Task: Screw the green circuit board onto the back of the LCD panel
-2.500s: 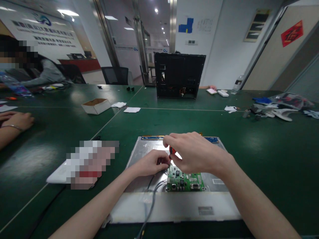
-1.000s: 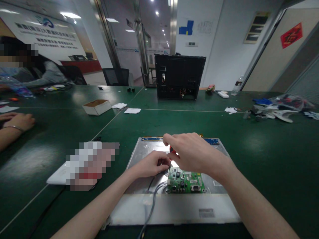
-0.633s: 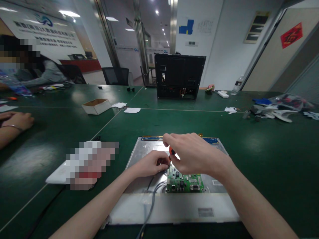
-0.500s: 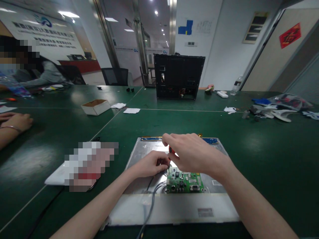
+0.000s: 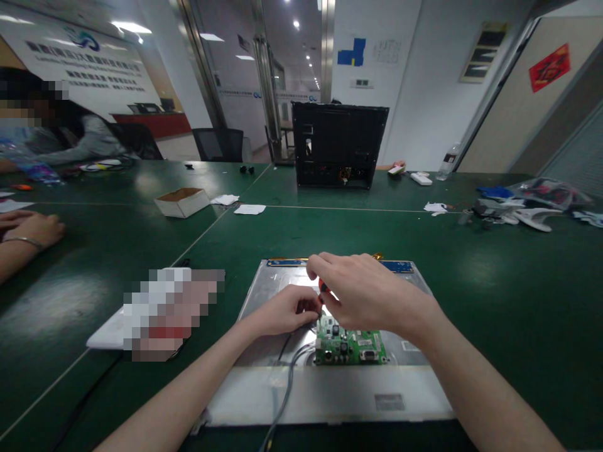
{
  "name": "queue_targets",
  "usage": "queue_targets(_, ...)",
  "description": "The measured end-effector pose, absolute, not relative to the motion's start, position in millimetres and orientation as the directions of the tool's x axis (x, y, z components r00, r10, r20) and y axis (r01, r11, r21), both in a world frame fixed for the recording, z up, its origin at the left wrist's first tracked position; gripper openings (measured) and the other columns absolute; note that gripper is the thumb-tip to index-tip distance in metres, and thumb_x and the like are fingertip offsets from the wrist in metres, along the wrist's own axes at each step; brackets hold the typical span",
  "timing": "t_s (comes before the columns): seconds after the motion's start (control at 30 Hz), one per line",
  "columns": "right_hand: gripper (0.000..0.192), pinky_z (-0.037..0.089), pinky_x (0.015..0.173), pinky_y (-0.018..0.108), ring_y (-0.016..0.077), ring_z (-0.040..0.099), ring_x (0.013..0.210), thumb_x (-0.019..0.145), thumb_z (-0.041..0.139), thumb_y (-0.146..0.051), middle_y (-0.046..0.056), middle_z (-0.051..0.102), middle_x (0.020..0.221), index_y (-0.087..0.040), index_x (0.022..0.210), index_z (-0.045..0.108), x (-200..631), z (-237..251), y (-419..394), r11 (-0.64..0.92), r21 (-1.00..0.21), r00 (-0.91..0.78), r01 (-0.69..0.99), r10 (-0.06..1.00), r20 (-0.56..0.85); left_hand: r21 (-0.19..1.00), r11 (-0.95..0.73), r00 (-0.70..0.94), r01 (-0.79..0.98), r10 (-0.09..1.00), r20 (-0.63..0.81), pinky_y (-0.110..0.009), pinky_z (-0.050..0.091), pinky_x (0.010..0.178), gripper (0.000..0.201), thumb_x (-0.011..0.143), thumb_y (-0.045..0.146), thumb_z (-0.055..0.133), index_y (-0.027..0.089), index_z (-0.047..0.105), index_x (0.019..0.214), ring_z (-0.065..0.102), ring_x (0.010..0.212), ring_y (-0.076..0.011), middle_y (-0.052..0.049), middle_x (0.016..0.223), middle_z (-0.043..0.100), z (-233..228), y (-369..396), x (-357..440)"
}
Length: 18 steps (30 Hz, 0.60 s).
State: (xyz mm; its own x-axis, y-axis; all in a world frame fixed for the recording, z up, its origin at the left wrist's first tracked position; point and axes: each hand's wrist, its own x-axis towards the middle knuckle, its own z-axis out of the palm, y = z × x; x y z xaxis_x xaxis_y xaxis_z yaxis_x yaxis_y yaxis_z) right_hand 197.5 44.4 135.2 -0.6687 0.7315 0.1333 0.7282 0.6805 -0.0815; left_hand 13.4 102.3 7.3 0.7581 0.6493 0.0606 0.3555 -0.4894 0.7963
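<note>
A flat metal display panel (image 5: 339, 394) lies face down on the green table, with a green circuit board (image 5: 351, 346) on its back. My right hand (image 5: 365, 289) is closed around the red-and-black handle of a screwdriver (image 5: 323, 286), held upright over the board's upper left corner. Most of the tool is hidden by my fingers. Just left of it, my left hand (image 5: 289, 309) is pinched at the screwdriver's lower end, beside the board corner. What those fingertips grip is too small to see. Grey cables (image 5: 288, 383) run from the board's left side toward me.
Beyond the panel stands a black monitor housing (image 5: 339, 144). An open cardboard box (image 5: 183, 203) and paper (image 5: 249, 209) lie left of it. A blurred-out item (image 5: 164, 314) is left of my arm. A co-worker's hand (image 5: 35, 231) rests at far left. Plastic-bagged parts (image 5: 546, 193) lie right.
Both my hands stay almost in place. A little more of the screwdriver's handle shows between my right fingers. A small item behind the monitor housing's right side looks turned.
</note>
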Motion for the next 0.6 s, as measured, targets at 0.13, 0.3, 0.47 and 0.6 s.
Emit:
queue_targets(0.13,0.016,0.023,0.048,0.027,0.0154,0.058,0.068,0.087,0.054,-0.022,0.003,0.067,0.091,-0.018,0.102,0.050,195.8,136.0,45.2,0.650,-0.056,-0.636,0.758,0.756,0.154,0.798,-0.493,0.771,0.348,0.634,0.055,-0.023,0.044,0.062,0.007,0.076,0.011,0.060,0.016,0.064,0.078,0.058,0.066,-0.0145,0.000,0.071,0.065,8.9,102.2,12.3)
queue_targets(0.3,0.016,0.023,0.048,0.027,0.0150,0.058,0.063,0.092,0.052,-0.031,0.002,0.067,0.082,-0.020,0.103,0.053,195.1,134.1,45.1,0.601,-0.039,-0.589,0.798,0.792,0.164,0.793,-0.503,0.775,0.344,0.629,0.063,-0.024,0.046,0.065,0.009,0.077,0.011,0.059,0.016,0.065,0.081,0.060,0.069,-0.0153,-0.001,0.077,0.068,9.7,102.2,12.2)
queue_targets(0.47,0.028,0.031,0.051,0.027,0.0155,0.057,0.069,0.083,0.055,-0.021,0.005,0.065,0.098,-0.017,0.110,0.050,197.3,136.8,41.8,0.666,-0.124,-0.652,0.736,0.746,0.134,0.778,-0.519,0.772,0.354,0.631,0.070,-0.022,0.042,0.058,0.011,0.074,0.008,0.054,0.015,0.063,0.076,0.055,0.062,-0.0129,0.001,0.068,0.061,5.6,103.6,12.4)
queue_targets(0.6,0.027,0.031,0.051,0.027,0.0149,0.056,0.069,0.081,0.054,-0.016,0.005,0.065,0.098,-0.017,0.108,0.049,196.3,140.0,41.2,0.668,-0.137,-0.661,0.732,0.744,0.095,0.775,-0.514,0.774,0.368,0.631,0.051,-0.023,0.043,0.058,0.008,0.075,0.011,0.055,0.015,0.061,0.079,0.056,0.063,-0.0139,0.000,0.070,0.062,4.2,104.7,11.6)
